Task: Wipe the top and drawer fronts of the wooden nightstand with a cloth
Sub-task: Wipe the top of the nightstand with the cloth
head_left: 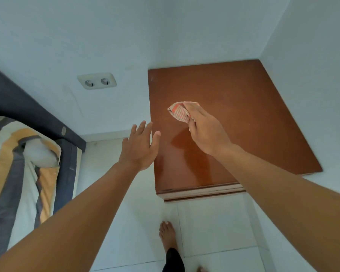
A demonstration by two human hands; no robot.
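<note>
The wooden nightstand (243,107) stands in the room's corner, seen from above, its reddish-brown top bare. My right hand (203,130) is over the middle of the top, shut on a bunched orange-and-white checked cloth (179,112) that pokes out past my fingers. A darker, shiny patch lies on the wood just below that hand. My left hand (140,147) hovers with fingers spread at the nightstand's left edge and holds nothing. The drawer fronts are hidden below the top's front edge (200,191).
A double wall socket (97,81) sits on the white wall left of the nightstand. A bed with a dark frame and striped bedding (18,163) fills the left side. White floor tiles and my bare foot (168,235) lie in front of the nightstand.
</note>
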